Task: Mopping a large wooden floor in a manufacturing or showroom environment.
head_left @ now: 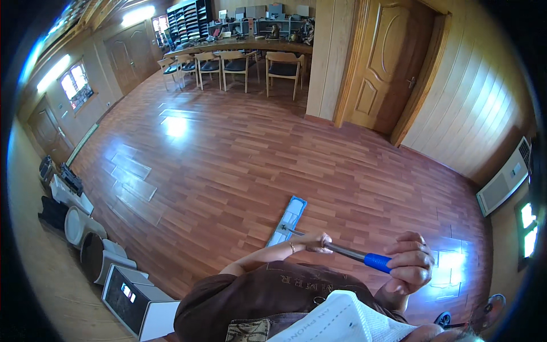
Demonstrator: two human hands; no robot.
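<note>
A flat mop with a blue-edged, pale rectangular head [292,213] rests on the wood-plank floor in front of me. Its metal pole [345,251] slants up to the right, toward my chest, and ends in a blue grip [377,262]. My left hand [315,242], with a bracelet at the wrist, is closed around the lower pole. At the upper end, my right hand [411,262] curls its fingers about the end of the blue grip. Part of the pole just above the mop head is hidden behind my left hand.
Along the left wall stand a black-fronted white appliance [122,296], a round white bin [84,227] and other items. Several wooden chairs [283,69] line a long desk at the back. A wooden door [390,65] and a white air conditioner [504,185] are on the right.
</note>
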